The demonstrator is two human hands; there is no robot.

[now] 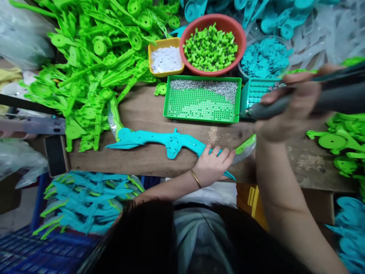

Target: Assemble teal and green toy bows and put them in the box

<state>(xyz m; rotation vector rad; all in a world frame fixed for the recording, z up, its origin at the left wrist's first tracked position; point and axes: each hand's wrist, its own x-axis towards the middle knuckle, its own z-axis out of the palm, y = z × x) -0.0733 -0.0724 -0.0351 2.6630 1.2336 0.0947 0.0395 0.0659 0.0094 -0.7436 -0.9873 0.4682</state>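
A turquoise plastic toy bow (173, 144) lies across the wooden bench in front of me, with curved green and clear pieces at both ends. My left hand (213, 163) is closed around its right arm and presses it to the bench. In my right hand (293, 101), blurred by motion, is a dark electric screwdriver (270, 108), held nearly level and pointing left. Its thin tip is by the lower right corner of a green perforated tray (196, 118). Small silver screws (205, 86) are heaped along the tray's far side.
Green plastic parts (94, 57) pile up at left. Behind the tray stand a yellow tub (151, 57), a red bowl (242, 34) of small green pieces and a clear bowl of turquoise parts (266, 57). A phone (55, 155) and a stack of toy bows (91, 201) are at left.
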